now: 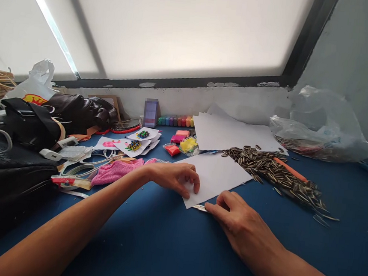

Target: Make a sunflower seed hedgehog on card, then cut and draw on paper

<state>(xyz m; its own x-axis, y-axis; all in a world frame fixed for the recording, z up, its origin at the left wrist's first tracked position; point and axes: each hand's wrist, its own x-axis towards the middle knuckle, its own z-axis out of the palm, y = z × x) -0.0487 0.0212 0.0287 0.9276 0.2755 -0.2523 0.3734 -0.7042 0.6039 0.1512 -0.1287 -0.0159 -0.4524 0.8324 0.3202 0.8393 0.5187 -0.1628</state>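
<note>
Two hands point(176, 177) at one sheet point(221, 175)

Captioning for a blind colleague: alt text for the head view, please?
A left hand is over white paper on a blue table; the right hand touches a small shiny object by the paper's near edge. Striped seeds lie at right.

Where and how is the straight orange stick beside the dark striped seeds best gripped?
Probably its middle, pinched across the narrow width from above and right: the straight orange stick borders blue tabletop there, while dark striped seeds crowd its left.
</note>
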